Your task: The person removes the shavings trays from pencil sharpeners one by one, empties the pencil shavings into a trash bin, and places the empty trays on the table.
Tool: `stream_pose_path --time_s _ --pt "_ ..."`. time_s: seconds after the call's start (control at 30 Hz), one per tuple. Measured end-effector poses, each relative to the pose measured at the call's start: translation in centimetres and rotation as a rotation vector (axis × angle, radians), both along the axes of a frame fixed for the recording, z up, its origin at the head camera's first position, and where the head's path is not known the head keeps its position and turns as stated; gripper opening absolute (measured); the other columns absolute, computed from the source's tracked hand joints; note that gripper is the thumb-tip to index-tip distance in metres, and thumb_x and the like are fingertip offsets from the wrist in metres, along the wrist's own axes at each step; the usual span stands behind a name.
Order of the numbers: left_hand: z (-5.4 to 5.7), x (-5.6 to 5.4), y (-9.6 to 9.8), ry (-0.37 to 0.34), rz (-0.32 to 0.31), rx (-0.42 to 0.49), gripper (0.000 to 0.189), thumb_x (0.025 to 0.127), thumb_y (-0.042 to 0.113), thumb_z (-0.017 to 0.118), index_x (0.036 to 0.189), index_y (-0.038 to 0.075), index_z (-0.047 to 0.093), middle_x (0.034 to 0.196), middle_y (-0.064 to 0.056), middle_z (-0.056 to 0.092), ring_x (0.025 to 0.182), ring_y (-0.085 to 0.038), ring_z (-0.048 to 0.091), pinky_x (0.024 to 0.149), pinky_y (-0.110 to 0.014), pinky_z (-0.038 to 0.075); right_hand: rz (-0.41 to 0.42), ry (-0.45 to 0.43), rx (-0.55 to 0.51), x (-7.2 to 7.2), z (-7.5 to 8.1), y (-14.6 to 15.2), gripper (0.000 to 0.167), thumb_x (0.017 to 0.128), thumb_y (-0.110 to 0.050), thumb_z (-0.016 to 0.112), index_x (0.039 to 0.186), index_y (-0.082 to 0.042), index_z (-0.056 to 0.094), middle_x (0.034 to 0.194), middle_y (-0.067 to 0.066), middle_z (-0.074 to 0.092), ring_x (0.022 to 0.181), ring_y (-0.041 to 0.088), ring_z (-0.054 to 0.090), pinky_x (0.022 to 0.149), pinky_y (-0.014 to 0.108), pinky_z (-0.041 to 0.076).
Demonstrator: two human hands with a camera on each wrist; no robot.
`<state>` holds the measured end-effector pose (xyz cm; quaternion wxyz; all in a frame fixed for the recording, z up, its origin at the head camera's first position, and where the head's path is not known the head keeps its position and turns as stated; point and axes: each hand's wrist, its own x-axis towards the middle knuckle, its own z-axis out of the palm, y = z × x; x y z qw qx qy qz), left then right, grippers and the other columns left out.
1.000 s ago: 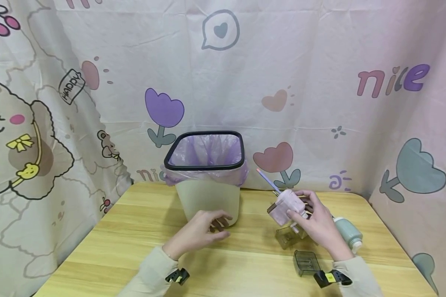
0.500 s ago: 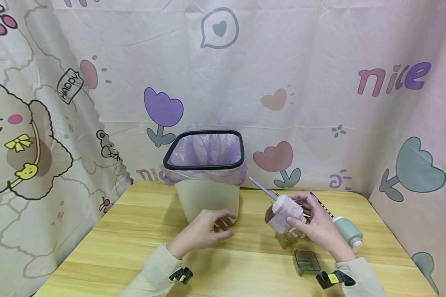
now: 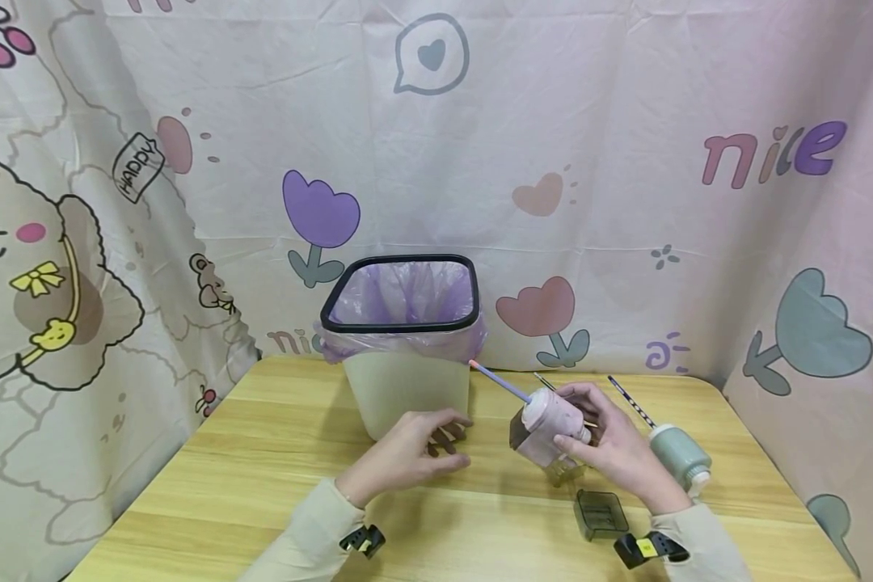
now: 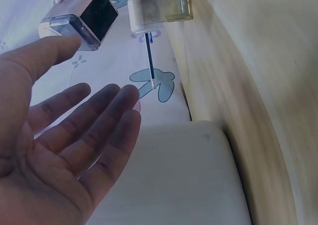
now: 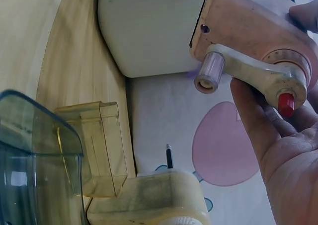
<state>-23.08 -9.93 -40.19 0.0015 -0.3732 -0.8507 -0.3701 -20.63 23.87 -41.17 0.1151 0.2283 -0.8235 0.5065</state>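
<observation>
My right hand (image 3: 611, 440) grips a pink crank pencil sharpener (image 3: 553, 424), held tilted over the table. A purple pencil (image 3: 500, 381) with an orange end sticks out of it toward the bin. In the right wrist view its pale crank arm (image 5: 248, 68) and a small red piece (image 5: 286, 105) at the hub face the palm. A dark rectangular opening (image 4: 99, 17) shows in the sharpener's body in the left wrist view. My left hand (image 3: 411, 453), fingers spread and relaxed, holds nothing in front of the bin (image 3: 407, 388).
Below the right hand stands a smoky clear drawer (image 3: 600, 514). A yellowish sharpener (image 5: 149, 197) with a dark pencil (image 5: 169, 156) and an amber drawer (image 5: 102, 145) sit behind it. A green sharpener (image 3: 680, 454) with a patterned pencil (image 3: 631, 402) lies at right. A purple liner (image 3: 407, 295) fills the bin.
My right hand has brought the pink sharpener left and a little down, its pencil moving along. My left hand has shifted slightly right.
</observation>
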Motion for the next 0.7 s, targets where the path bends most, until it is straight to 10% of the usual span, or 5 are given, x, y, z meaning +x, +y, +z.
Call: stream_pose_path --time_s 0.7 --pt "-1.0 0.1 1.5 -0.058 -0.018 0.092 0.051 0.093 0.024 0.085 0.136 0.006 0.066 0.12 -0.012 0.078 0.098 -0.024 0.078 0.079 -0.026 0.067 0.08 0.016 0.035 0.0 0.1 -2.4 0.06 0.087 -0.011 0.087 0.14 -0.01 0.058 0.137 0.015 0.069 0.117 0.003 0.068 0.102 0.023 0.06"
